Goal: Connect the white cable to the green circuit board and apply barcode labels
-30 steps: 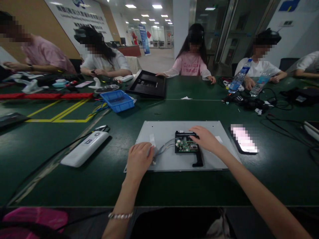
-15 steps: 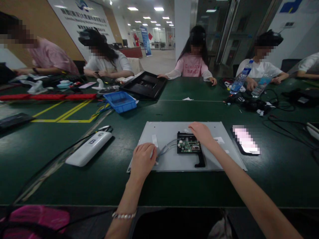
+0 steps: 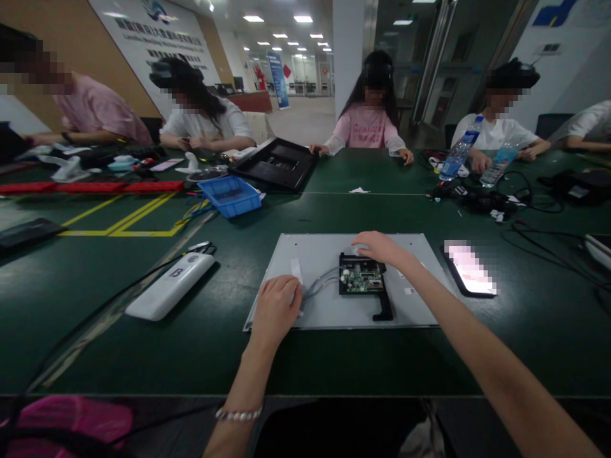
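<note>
A pale grey flat panel lies on the table before me. On it sits a green circuit board in a black bracket, with thin grey cables running left from the board. My left hand rests on the panel's left part, fingers curled down at the cables' far end; what they grip is hidden. Over the bracket's far edge reaches my right hand, its fingers stretched leftward above a small whitish piece of tape. A white strip sticks to the panel behind my left hand.
Left of the panel lies a white power bank with a black cable; at the right is a lit phone. Farther back are a blue tray, a black frame touched by a co-worker's hand, and water bottles.
My right hand has shifted left and slightly away from me along the bracket's far edge, uncovering more of the board and panel. My left hand stays nearly still.
</note>
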Action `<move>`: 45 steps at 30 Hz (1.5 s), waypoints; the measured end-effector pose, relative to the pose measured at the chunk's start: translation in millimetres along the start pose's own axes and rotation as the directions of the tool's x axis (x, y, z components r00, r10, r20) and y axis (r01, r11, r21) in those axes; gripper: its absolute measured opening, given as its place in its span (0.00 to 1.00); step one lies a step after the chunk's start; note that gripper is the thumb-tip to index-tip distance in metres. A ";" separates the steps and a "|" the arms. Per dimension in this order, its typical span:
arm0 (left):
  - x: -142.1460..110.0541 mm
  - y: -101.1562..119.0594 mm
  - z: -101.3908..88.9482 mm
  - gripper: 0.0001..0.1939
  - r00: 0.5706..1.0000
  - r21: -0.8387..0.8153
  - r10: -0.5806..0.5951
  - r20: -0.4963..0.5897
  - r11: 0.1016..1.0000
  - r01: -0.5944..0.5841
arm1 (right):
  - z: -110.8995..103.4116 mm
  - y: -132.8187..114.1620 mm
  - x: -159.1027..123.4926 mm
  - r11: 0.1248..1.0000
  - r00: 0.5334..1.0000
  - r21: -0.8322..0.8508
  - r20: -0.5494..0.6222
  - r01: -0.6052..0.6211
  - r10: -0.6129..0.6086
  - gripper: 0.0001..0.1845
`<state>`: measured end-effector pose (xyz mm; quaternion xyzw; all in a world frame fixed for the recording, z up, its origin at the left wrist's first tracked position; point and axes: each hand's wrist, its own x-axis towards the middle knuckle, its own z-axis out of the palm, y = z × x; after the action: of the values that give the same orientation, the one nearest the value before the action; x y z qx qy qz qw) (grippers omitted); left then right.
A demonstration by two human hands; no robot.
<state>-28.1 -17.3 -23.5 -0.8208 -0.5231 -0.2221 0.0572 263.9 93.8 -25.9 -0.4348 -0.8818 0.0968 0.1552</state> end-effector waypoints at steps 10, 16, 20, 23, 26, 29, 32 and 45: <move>-0.8 -1.1 -1.0 0.09 1.000 -0.007 0.009 -0.007 1.000 -0.009 | 9.0 12.0 23.8 0.987 0.985 0.052 0.090 -0.154 0.149 0.10; -0.5 -2.3 0.1 0.09 0.999 -0.038 0.009 -0.035 0.999 -0.010 | -11.3 32.8 -10.0 0.950 0.951 0.088 -0.052 -0.298 0.303 0.10; -0.5 -2.2 0.0 0.10 0.999 -0.025 -0.004 -0.050 1.000 0.003 | -22.6 50.8 -42.4 0.902 0.901 0.131 -0.092 -0.410 0.423 0.09; -0.8 -2.6 0.4 0.10 0.998 0.005 0.000 -0.056 1.000 0.000 | -22.8 53.7 -60.8 0.895 0.892 0.109 -0.091 -0.433 0.443 0.11; -1.4 -3.6 0.7 0.10 0.999 0.012 -0.001 -0.051 1.000 0.001 | -20.9 48.0 -77.6 0.893 0.884 0.041 -0.125 -0.449 0.450 0.15; -1.5 -2.5 -0.4 0.10 0.999 0.010 -0.010 -0.045 1.000 0.010 | -20.1 39.3 -98.3 0.896 0.889 0.057 -0.110 -0.440 0.444 0.15; 0.3 2.7 -2.3 0.09 0.998 0.004 -0.004 -0.055 1.000 0.004 | -19.8 32.3 -119.9 0.888 0.898 0.156 -0.010 -0.433 0.439 0.16; 64.8 52.7 -13.6 0.09 0.997 -0.140 0.075 -0.010 0.987 -0.075 | -22.3 22.8 -138.5 0.789 0.811 0.254 -0.029 -0.559 0.584 0.09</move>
<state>37.3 8.8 23.5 -0.8414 -0.4748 -0.2579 0.0086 368.2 -2.0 -38.3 -0.6643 -0.6815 0.2190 0.2150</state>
